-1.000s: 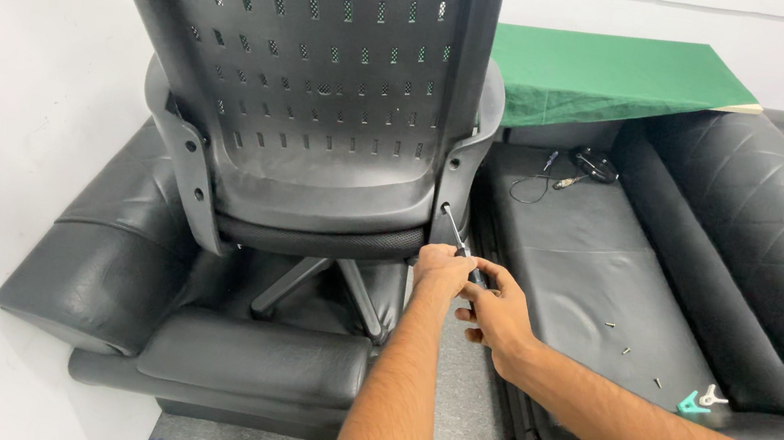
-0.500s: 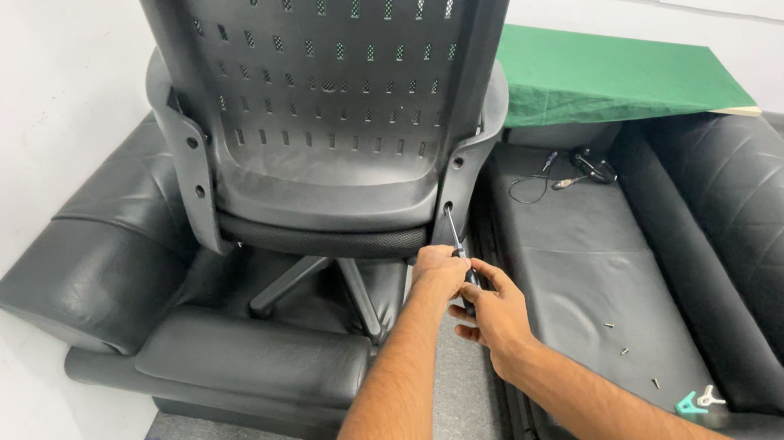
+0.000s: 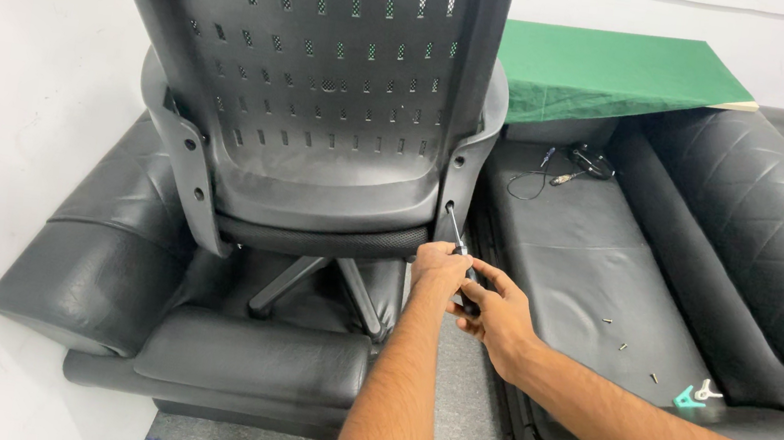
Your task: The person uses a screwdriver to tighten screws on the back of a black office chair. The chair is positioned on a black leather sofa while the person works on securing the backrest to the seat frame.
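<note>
A black office chair [image 3: 328, 91] with a perforated plastic back rests tilted on a black leather armchair [image 3: 147, 319]. My left hand [image 3: 439, 267] and my right hand [image 3: 496, 309] both grip a screwdriver [image 3: 456, 231] just right of the chair's seat. Its metal shaft points up and left into a hole in the chair's right grey side bracket [image 3: 467, 174]. The handle is mostly hidden by my fingers.
A black leather sofa [image 3: 598, 267] lies to the right, with several small screws [image 3: 623, 346], a teal clip [image 3: 692, 396] and a cable [image 3: 560, 172] on its seat. A green board [image 3: 613, 73] leans behind it. A white wall stands at left; grey carpet lies below.
The hands and screwdriver stay at the chair's right bracket; only a slight shift of the view.
</note>
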